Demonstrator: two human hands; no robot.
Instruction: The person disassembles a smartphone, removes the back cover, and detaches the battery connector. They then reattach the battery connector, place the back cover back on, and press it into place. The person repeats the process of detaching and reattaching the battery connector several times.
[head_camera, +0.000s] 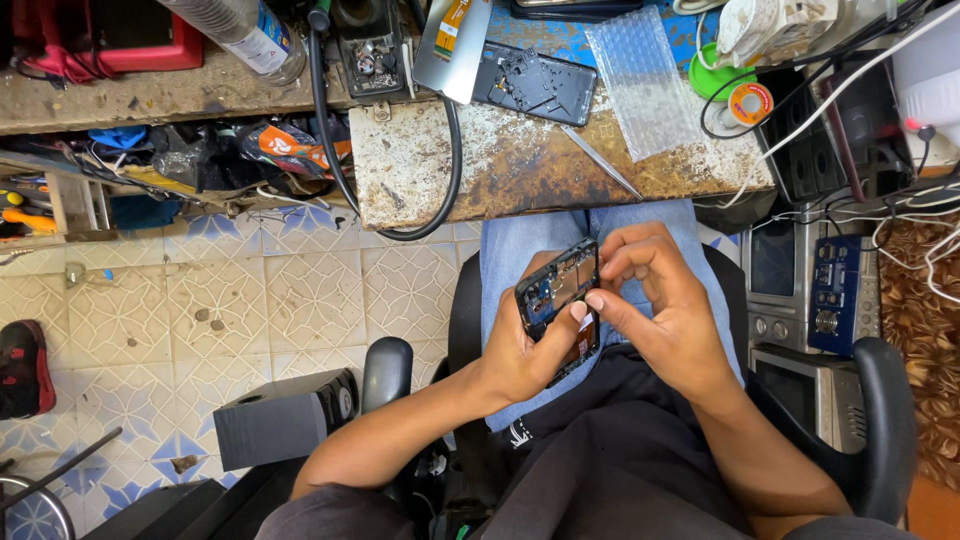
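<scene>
Now both hands, left hand (520, 355) & right hand (655, 295), grip opened phone (558, 300); tweezers (600, 160), bubble wrap (640, 85) on workbench (420, 170).

Opened black phone (558, 290) with exposed internals, tilted on edge, above the lap.

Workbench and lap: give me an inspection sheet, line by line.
Surface: worn, stained bench top.
Job's things: opened phone held over the lap; second opened phone on the bench.
Clutter: bubble wrap, tweezers, solder spool, plastic bottle.
Hands: left hand grips the phone from below; right hand fingers on its upper edge.
Cables: black cable loops off the bench; white wires at right.
Surroundings: patterned tile floor, black speaker.
</scene>
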